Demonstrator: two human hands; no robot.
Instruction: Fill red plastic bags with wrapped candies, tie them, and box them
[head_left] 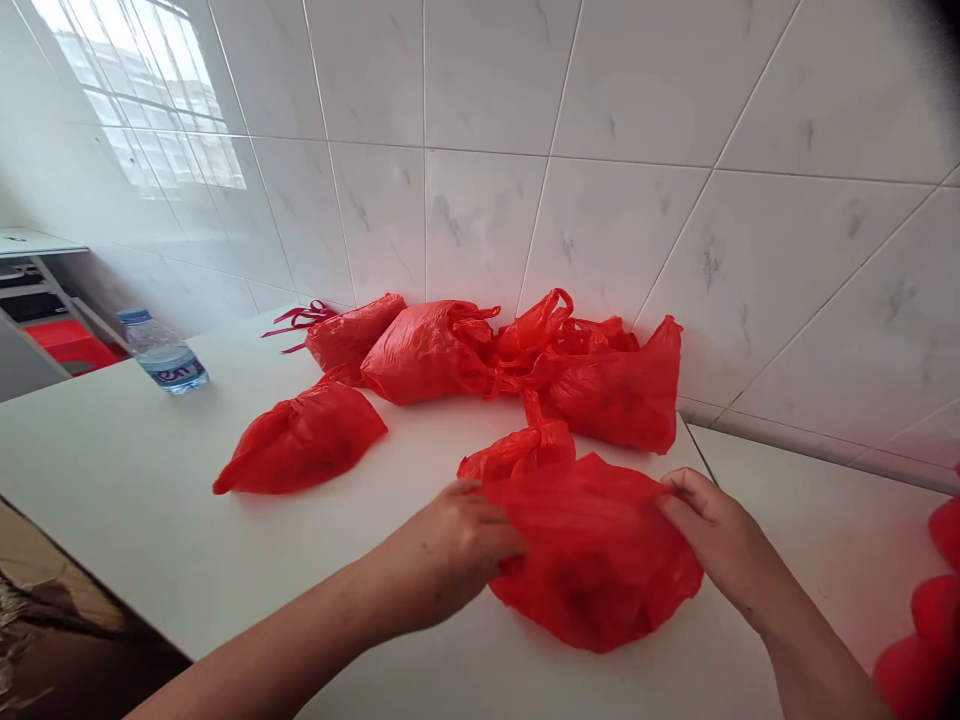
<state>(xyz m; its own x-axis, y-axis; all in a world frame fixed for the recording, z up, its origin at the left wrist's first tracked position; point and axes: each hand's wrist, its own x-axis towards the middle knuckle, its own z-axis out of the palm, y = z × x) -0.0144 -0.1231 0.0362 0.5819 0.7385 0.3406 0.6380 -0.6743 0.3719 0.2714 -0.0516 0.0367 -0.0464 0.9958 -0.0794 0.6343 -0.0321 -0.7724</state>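
A red plastic bag (600,550) with dark, indistinct contents lies on the white table in front of me. My right hand (709,520) pinches its upper right edge between thumb and fingers. At its left side, my left hand (457,550) has its fingers curled in on the thin plastic, slightly blurred. Just behind this bag sits a tied red bag (536,445), partly hidden by it. Another full red bag (307,440) rests on its own to the left of my hands.
Several knotted red bags (427,350) stand in a row along the tiled wall (487,220). A water bottle (163,352) with a blue cap is at the left of the table (300,560). Round red objects (919,640) show at the right edge.
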